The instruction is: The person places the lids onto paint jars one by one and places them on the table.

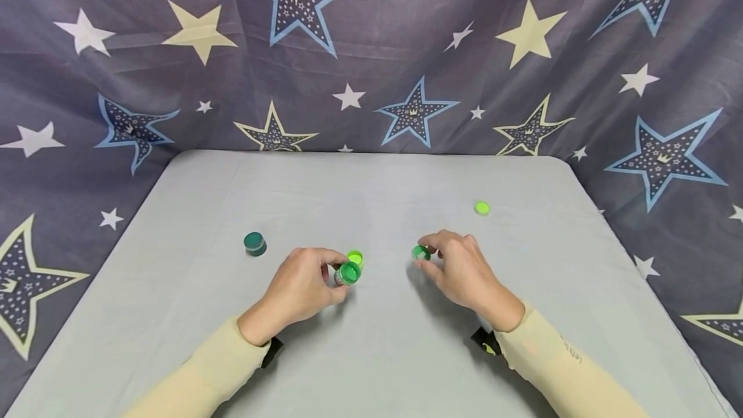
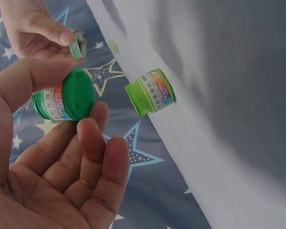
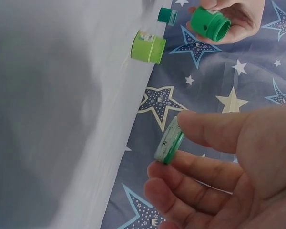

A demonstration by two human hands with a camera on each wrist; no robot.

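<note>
My left hand (image 1: 298,284) holds a small green paint jar (image 1: 348,273) between thumb and fingers, tilted above the table. Its threaded mouth shows uncovered in the right wrist view, and a printed label wraps its side in the left wrist view. Off to the right, my right hand (image 1: 464,274) pinches a round green lid (image 3: 170,141) at its edges, apart from the jar. Just behind the held jar, an uncapped lime-green paint jar (image 2: 153,93) stands on the table, partly hidden in the head view.
A teal paint jar (image 1: 255,244) stands on the pale grey table (image 1: 371,373) left of my hands. Toward the back right lies a lime-green lid (image 1: 482,208). Behind the table hangs a dark star-patterned cloth (image 1: 383,50).
</note>
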